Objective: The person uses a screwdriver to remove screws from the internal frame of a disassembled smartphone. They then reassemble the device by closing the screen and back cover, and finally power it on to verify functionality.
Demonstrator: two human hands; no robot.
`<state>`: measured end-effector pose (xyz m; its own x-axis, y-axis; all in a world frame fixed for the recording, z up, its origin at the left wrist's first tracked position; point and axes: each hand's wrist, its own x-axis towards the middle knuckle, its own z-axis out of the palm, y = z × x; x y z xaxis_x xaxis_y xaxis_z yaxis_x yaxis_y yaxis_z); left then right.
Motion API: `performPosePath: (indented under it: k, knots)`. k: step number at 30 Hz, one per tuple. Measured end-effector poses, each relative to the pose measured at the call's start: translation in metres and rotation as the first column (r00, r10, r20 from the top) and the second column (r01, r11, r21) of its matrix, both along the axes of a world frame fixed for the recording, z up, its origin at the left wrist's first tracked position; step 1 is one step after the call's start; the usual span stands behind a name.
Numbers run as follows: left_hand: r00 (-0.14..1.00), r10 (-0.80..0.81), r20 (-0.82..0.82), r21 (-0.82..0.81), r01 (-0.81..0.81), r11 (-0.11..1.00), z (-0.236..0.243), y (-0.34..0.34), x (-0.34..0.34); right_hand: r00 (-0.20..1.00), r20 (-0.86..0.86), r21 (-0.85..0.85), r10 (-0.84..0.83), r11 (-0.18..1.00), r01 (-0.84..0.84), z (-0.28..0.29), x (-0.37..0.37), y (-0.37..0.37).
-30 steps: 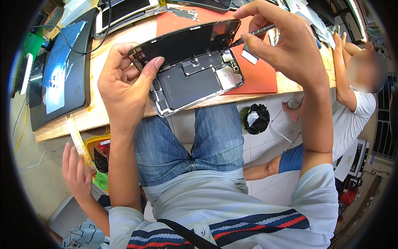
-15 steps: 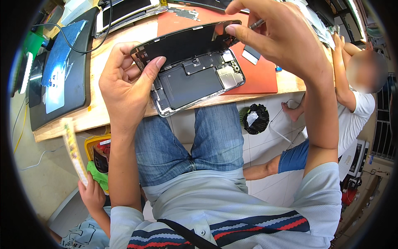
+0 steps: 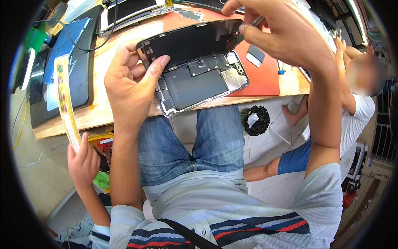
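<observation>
Bright, fisheye-bent toward black edges

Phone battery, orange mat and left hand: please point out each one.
Phone battery (image 3: 196, 88): head view, its dark middle.
Orange mat (image 3: 264, 81): head view, bare part near right edge.
Left hand (image 3: 131, 82): head view, near thumb base.

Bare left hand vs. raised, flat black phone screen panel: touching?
Touching. The head view shows the bare left hand gripping the flat black phone screen panel at its left end, thumb over its inner face.

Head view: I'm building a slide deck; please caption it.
The left hand grips an opened phone; the right hand holds a slim tool near its raised screen.
</observation>
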<state>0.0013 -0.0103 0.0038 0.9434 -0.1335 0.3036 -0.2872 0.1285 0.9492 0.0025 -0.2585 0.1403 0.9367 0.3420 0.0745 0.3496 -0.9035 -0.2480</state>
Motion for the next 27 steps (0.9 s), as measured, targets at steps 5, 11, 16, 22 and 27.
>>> performPosePath:
  k: [5,11,16,22,27]
  knots:
    - [1.000,0.016,0.014,0.116,-0.018,0.993,-0.002,0.002,0.002,0.998,-0.043,-0.030,-0.046,0.999,0.045,-0.010,0.002,-0.009]
    - [1.000,-0.004,-0.016,0.025,0.004,1.000,-0.001,0.001,0.002,0.989,-0.139,0.027,-0.056,0.998,0.060,-0.004,0.008,-0.002]
    - [1.000,-0.004,-0.017,0.049,0.005,0.999,-0.004,0.003,0.003,0.993,0.098,0.076,0.073,0.994,-0.080,-0.017,0.004,0.001]
    - [0.998,-0.033,-0.047,0.117,0.038,0.992,0.001,0.004,0.003,0.998,-0.059,0.082,-0.037,0.996,0.042,-0.008,0.000,0.005]
    - [1.000,0.006,-0.010,0.133,-0.005,0.991,-0.001,0.002,0.003,0.996,-0.082,0.062,-0.040,0.997,0.045,-0.007,-0.001,0.002]
